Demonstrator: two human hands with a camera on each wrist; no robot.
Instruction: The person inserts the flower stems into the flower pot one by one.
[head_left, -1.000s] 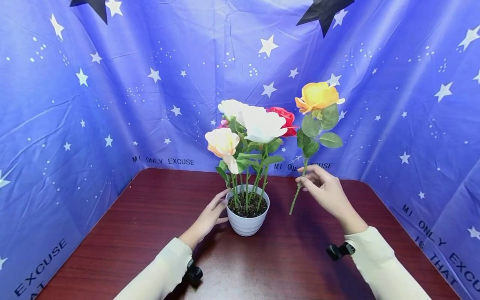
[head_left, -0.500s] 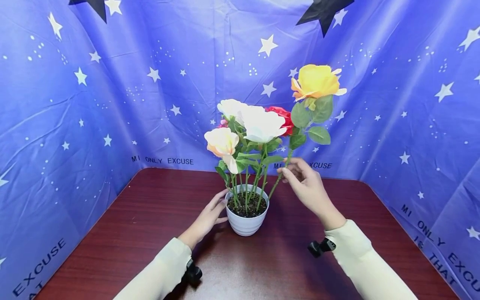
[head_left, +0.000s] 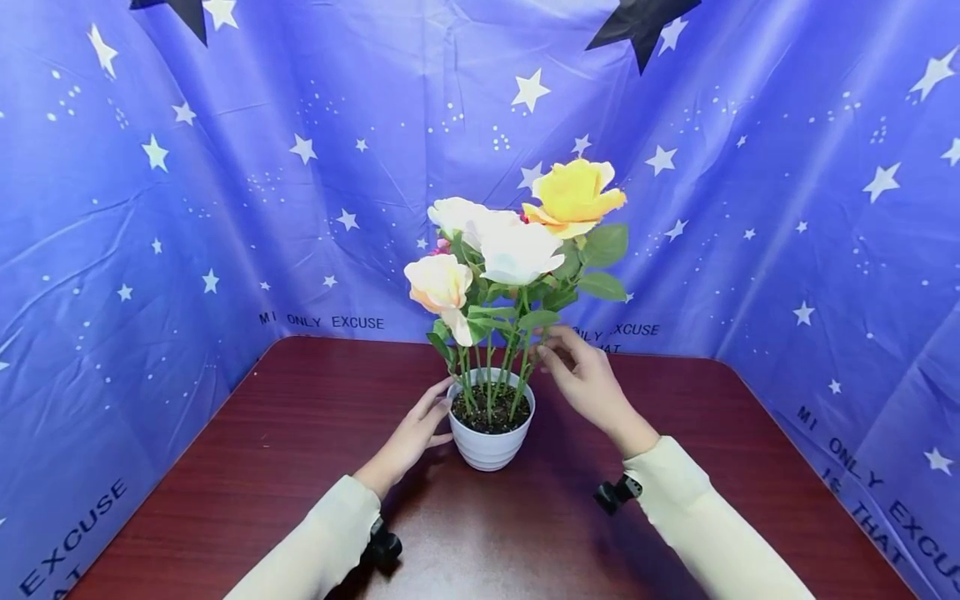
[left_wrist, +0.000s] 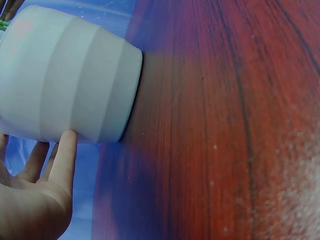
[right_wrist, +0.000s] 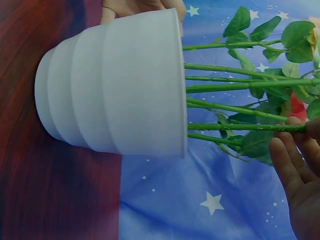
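Note:
In the head view a white flowerpot (head_left: 491, 450) stands upright on the table, filled with dark soil (head_left: 483, 421). White roses (head_left: 519, 250) and a peach rose (head_left: 437, 283) rise from it on green stems. My left hand (head_left: 408, 433) rests its extended fingers against the pot's left side; in the left wrist view a fingertip (left_wrist: 70, 135) touches the ribbed wall. On the right, my right hand (head_left: 588, 383) pinches the stem of a yellow rose (head_left: 573, 196). The right wrist view has that stem (right_wrist: 240, 127) reaching the pot's rim, its lower end hidden behind it.
The reddish-brown wooden table (head_left: 300, 417) reaches back to a blue star-printed cloth (head_left: 360, 192) hanging around three sides. A red rose (right_wrist: 297, 107) shows partly among the leaves. Black wrist cameras (head_left: 617, 494) sit at both sleeves.
My right hand has moved left with the yellow rose, which rose first and then came down over the pot, hiding most of the red rose. The left hand stays against the pot.

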